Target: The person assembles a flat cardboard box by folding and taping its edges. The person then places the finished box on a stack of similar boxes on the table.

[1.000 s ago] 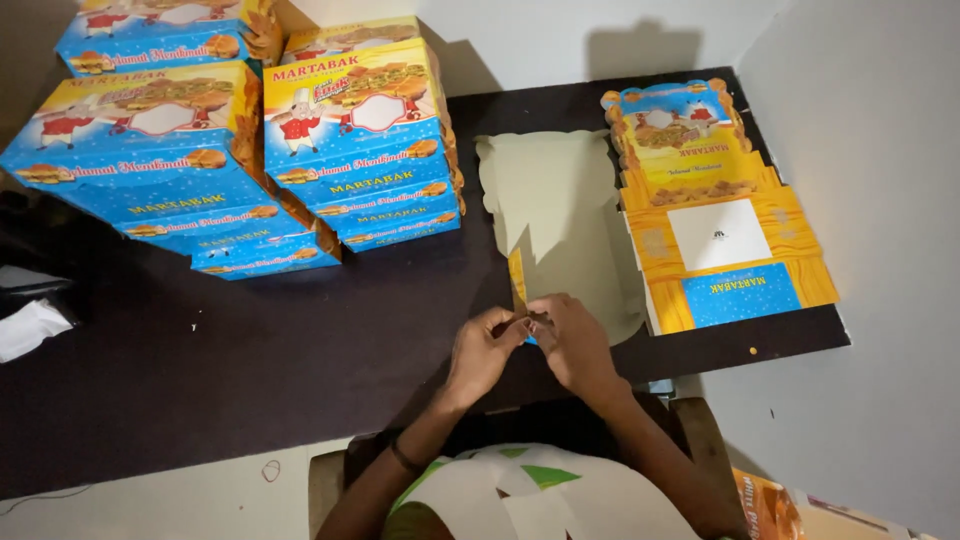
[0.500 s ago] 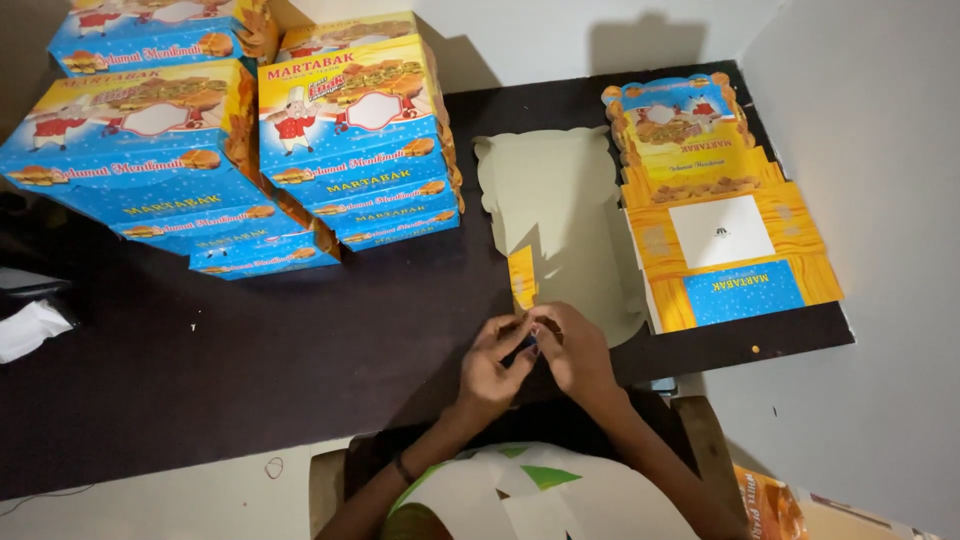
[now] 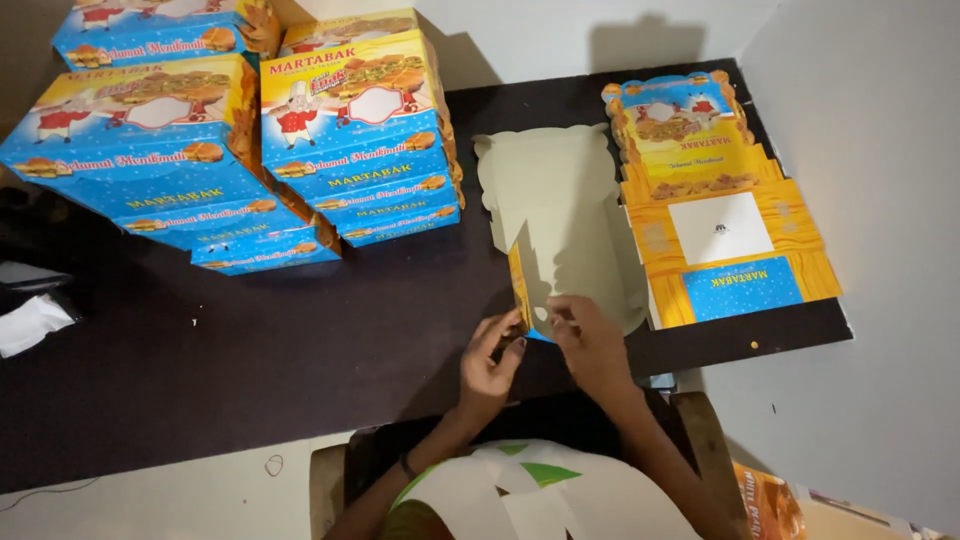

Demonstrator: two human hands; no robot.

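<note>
Both hands (image 3: 545, 350) pinching — box flap (image 3: 522, 290)

Stacked folded boxes (image 3: 300, 150), dark table (image 3: 250, 340)

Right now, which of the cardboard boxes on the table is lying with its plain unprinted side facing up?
The flat box under the hands, left hand and right hand at its near corner. It shows bare beige card; the flat pile beside it and the folded stacks show colour print.

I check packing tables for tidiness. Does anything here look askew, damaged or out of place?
The stack of folded boxes leans, its lower boxes stepped out. A crumpled white scrap lies at the table's left edge. No damage shows on the flat box blank.
</note>
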